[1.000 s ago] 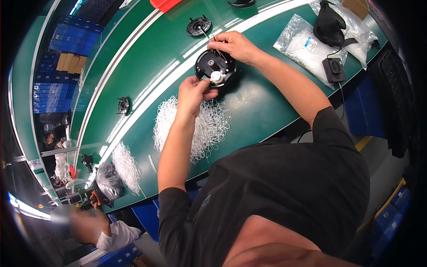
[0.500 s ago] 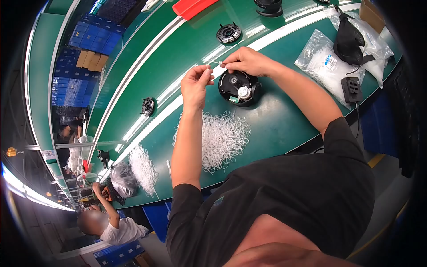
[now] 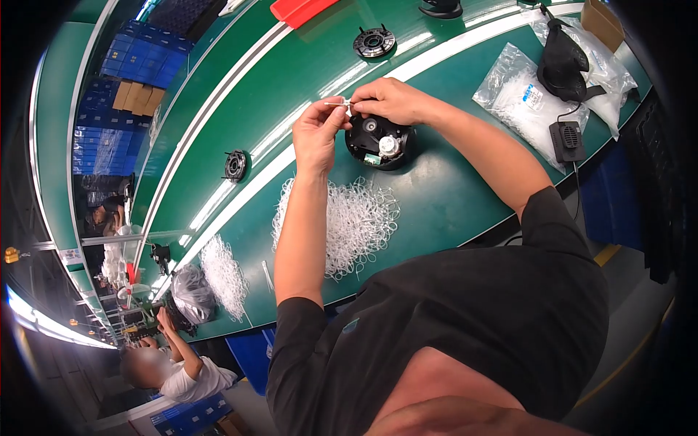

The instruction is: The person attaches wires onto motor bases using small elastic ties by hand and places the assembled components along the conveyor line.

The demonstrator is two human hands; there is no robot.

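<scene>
A thin white cable tie [image 3: 336, 104] is pinched between the fingertips of both my hands, just past the far edge of a round black housing. My left hand [image 3: 318, 138] grips it from the left. From the right, my right hand [image 3: 389, 100] pinches its other end and hides part of the housing's upper rim. The black housing [image 3: 370, 138] lies on the green bench with its inside facing up, showing a white round part [image 3: 390, 147] and a small green board. Beside my left forearm spreads a heap of looped white cable ties [image 3: 360, 225].
Bags of white ties [image 3: 527, 98], a black pouch [image 3: 563, 62] and a small corded black device [image 3: 567, 139] lie at right. Black round parts [image 3: 374, 43] sit on the green conveyor [image 3: 291, 73]. A second white heap [image 3: 224, 276] and a co-worker [image 3: 182, 370] are at left.
My hands have come closer together, and the tie's ends now meet between my fingertips. The view has shifted slightly. The co-worker's arms have moved.
</scene>
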